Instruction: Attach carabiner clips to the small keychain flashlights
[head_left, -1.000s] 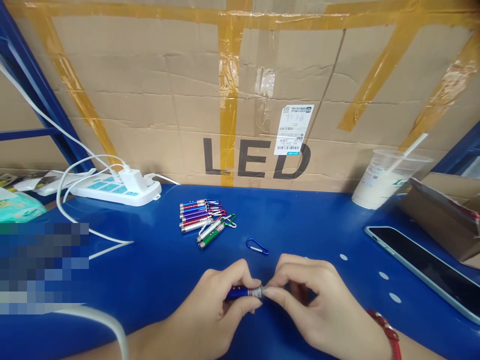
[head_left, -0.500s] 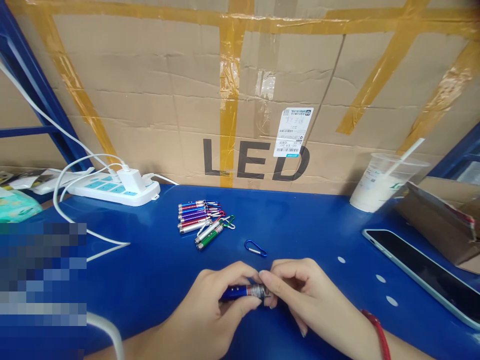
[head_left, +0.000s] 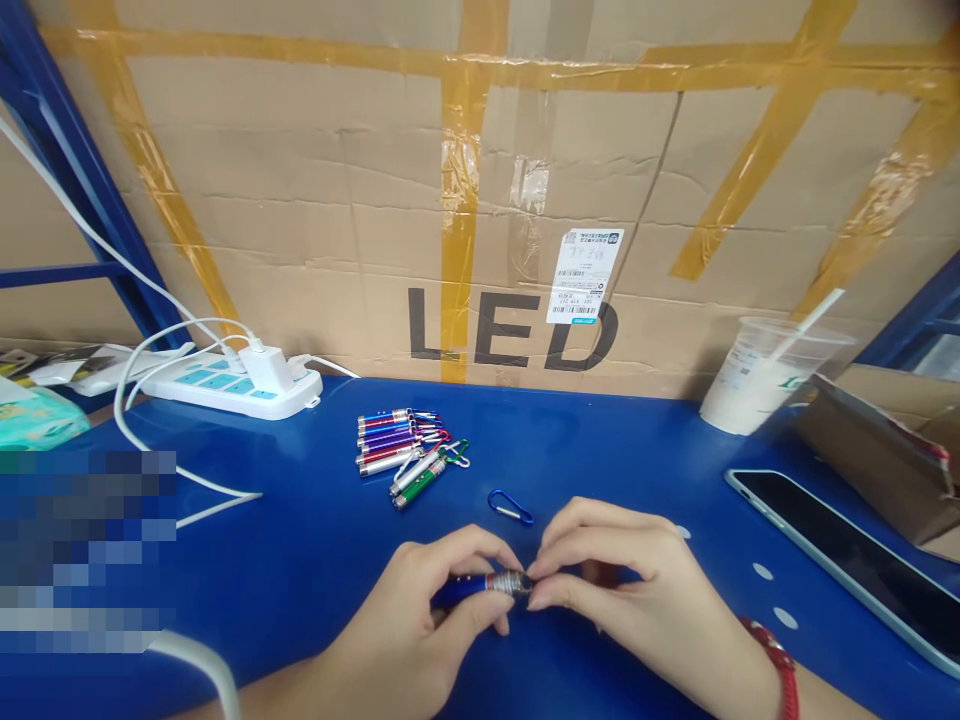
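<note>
My left hand (head_left: 442, 605) is wrapped round a small blue keychain flashlight (head_left: 480, 587), lying level with its printed label and silver end towards the right. At that silver end, my right hand (head_left: 607, 565) pinches with thumb and fingertips; any small part between them is hidden. Just beyond the hands a blue carabiner clip (head_left: 511, 507) lies loose on the table. Farther back and left is a group of similar flashlights (head_left: 397, 440) in red, purple, silver, blue and green, laid side by side with clips attached.
On the blue table (head_left: 300, 560), a white power strip (head_left: 225, 390) with cables stands back left. A plastic cup with a straw (head_left: 750, 375), a phone (head_left: 847, 560) and an open cardboard box (head_left: 877, 450) are on the right. A large carton (head_left: 337, 200) walls off the back.
My right hand has turned and drawn slightly right, its fingers now pinching the flashlight's silver end from the side. The left hand keeps its hold. The view has tilted up slightly.
</note>
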